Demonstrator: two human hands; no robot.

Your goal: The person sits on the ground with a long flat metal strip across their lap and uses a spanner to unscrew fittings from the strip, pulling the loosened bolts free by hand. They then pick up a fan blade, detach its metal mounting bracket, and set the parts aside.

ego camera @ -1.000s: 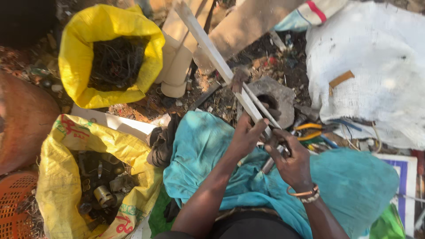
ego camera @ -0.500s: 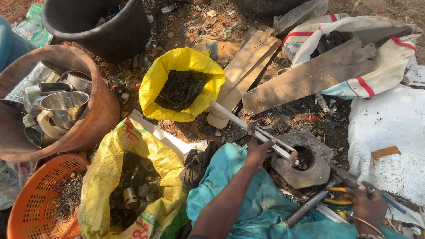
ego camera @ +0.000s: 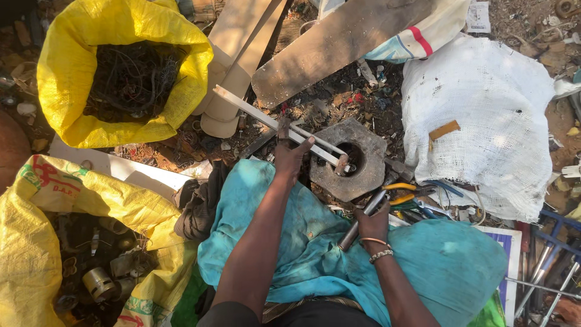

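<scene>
On my lap, my right hand (ego camera: 373,225) is closed around a metal rod (ego camera: 362,219). Just ahead my left hand (ego camera: 292,158) grips the white metal strips (ego camera: 275,124), their ends resting on the octagonal block (ego camera: 347,158). If my grip loosens, strips could slip off the block; a swung rod could hit my fingers.

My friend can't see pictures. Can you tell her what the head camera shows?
A person sits on the ground among scrap, the left hand holding a long white metal strip over a grey block with a hole, the right hand gripping a metal rod. Two yellow sacks of scrap sit to the left.
</scene>
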